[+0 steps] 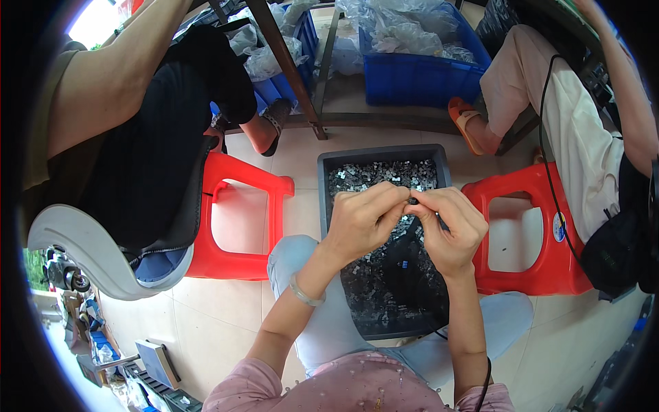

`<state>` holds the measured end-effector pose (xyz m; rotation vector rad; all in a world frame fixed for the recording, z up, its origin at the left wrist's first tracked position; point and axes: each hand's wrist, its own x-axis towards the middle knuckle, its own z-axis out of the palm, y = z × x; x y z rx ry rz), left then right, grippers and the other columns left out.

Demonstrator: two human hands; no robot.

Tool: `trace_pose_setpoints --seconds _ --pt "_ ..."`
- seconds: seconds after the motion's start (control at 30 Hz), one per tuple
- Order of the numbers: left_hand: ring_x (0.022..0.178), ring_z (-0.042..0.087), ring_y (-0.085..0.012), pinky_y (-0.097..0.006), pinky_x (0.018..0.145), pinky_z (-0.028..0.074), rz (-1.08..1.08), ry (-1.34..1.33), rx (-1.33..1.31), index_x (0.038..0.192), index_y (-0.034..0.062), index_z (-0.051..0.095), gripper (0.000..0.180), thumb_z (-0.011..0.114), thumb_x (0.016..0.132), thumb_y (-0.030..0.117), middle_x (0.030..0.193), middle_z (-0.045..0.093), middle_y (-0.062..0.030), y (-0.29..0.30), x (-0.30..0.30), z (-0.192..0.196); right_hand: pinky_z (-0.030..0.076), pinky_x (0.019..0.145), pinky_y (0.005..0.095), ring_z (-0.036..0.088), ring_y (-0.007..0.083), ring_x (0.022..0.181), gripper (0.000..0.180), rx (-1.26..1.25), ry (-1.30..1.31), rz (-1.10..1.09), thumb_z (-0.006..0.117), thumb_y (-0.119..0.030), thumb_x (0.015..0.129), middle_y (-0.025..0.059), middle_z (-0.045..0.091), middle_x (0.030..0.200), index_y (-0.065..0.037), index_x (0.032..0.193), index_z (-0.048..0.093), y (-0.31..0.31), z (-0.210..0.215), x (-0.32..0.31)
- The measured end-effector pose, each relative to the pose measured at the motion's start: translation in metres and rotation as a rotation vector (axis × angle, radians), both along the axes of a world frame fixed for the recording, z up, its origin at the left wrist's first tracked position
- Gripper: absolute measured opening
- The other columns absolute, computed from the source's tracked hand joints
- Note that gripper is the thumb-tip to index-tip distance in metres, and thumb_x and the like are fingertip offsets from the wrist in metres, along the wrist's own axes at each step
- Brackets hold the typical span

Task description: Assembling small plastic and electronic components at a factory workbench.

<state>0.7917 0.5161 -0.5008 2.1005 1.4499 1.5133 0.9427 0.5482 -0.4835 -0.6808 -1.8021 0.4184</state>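
Above a dark grey plastic tray, my two hands meet fingertip to fingertip. Between them is a small dark part, too small to name. My left hand, with a pale bangle on its wrist, pinches the part from one side. From the other side my right hand pinches it with thumb and forefinger. Beneath, the tray holds many small black and silvery metal-looking pieces, heaped at its far end and thinner near me. A small bluish piece lies in the dark middle.
Red plastic stools stand on both sides, a seated person by each. Beyond the tray, a blue crate of clear plastic bags sits under a metal-framed table. A black cable hangs at the right. My knees flank the tray.
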Motion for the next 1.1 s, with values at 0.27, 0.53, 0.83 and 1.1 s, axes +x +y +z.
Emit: trace_pose_setpoints --seconds 0.27,0.53,0.83,1.1 --pt "0.059 0.058 -0.0067 -0.021 0.046 0.042 -0.217 -0.545 -0.266 0.08 -0.0012 0.056 0.009 0.054 0.088 0.001 0.064 0.056 -0.0034 -0.024 0.009 0.005 0.049 0.056 0.0294 0.061 0.0241 0.062 0.019 0.029 0.0 0.113 0.075 0.004 0.065 0.0107 0.064 0.071 0.002 0.082 0.068 -0.008 0.006 0.005" --pt "0.062 0.057 -0.0067 -0.02 0.053 0.044 -0.345 -0.779 -0.438 0.078 -0.0009 0.054 0.016 0.05 0.092 0.006 0.07 0.058 -0.0031 -0.038 0.011 0.018 0.05 0.054 0.0294 0.062 0.0237 0.062 0.025 0.086 0.009 0.17 0.074 0.008 0.059 0.0107 0.063 0.071 0.003 0.084 0.069 -0.014 0.015 0.01" --pt "0.063 0.056 -0.0077 -0.022 0.059 0.046 -0.413 -0.822 -0.595 0.078 -0.0008 0.053 0.016 0.051 0.092 0.007 0.071 0.059 -0.0044 -0.042 0.002 0.024 0.049 0.054 0.0288 0.062 0.023 0.062 0.031 0.102 -0.022 0.209 0.072 0.009 0.056 0.01 0.062 0.07 0.003 0.087 0.07 -0.015 0.018 0.009" --pt "0.064 0.055 -0.0076 -0.022 0.06 0.046 -0.451 -0.879 -0.622 0.078 -0.0012 0.053 0.017 0.052 0.092 0.009 0.071 0.058 -0.0044 -0.04 0.0 0.023 0.05 0.055 0.0289 0.062 0.0232 0.063 0.035 0.091 -0.007 0.237 0.07 0.012 0.055 0.01 0.063 0.072 0.003 0.089 0.07 -0.012 0.015 0.007"
